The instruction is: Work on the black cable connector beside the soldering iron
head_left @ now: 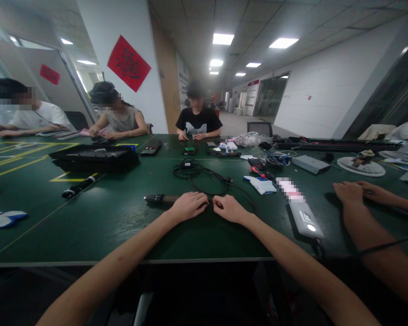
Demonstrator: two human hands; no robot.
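A dark electric screwdriver [162, 199] lies on the green table, its silver tip pointing left. My left hand [189, 206] is closed around its rear end. Close by, my right hand [230, 209] has its fingers pinched together, facing the left hand across a small gap. A small dark part shows at the gap; what my right fingers hold is too small to tell. Beyond my hands lies a coiled black cable [204, 174] with a power adapter [187, 164] and a plug [228, 180]. One stretch of cable curves down behind my right hand.
A black tray [95, 156] and a black cylindrical tool [79, 186] lie left. Rightward are a blue-white packet [262, 184], a red-handled screwdriver [258, 172], a grey power strip [305, 219] and a white fan grille [360, 166]. A co-worker's arms [363, 213] rest at right; others sit opposite.
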